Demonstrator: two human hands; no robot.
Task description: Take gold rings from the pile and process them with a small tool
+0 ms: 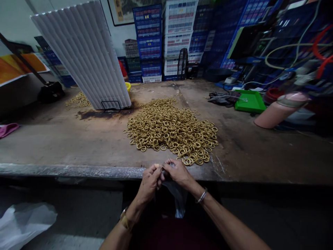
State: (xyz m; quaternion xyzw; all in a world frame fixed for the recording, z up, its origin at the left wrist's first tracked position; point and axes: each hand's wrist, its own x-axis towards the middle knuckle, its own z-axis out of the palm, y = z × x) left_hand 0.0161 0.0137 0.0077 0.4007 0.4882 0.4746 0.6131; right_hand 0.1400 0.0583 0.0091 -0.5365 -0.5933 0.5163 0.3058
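A wide heap of brass-coloured rings (169,128) lies on the wooden table (104,139). At the table's front edge, just below the heap, my left hand (151,178) and my right hand (178,172) meet with their fingertips pinched together. Whatever sits between the fingers is too small and hidden to name. A thin pointed thing sticks up by my right fingers. Both hands are closed, with the nearest rings just beyond my right hand. Below them hangs a pale, clear plastic bag (179,199).
A tall corrugated white panel (85,55) stands at the back left, beside a smaller ring pile (79,100). On the right are a green tray (250,101), a pink bottle (281,110) and cables. Stacked crates (148,41) stand behind.
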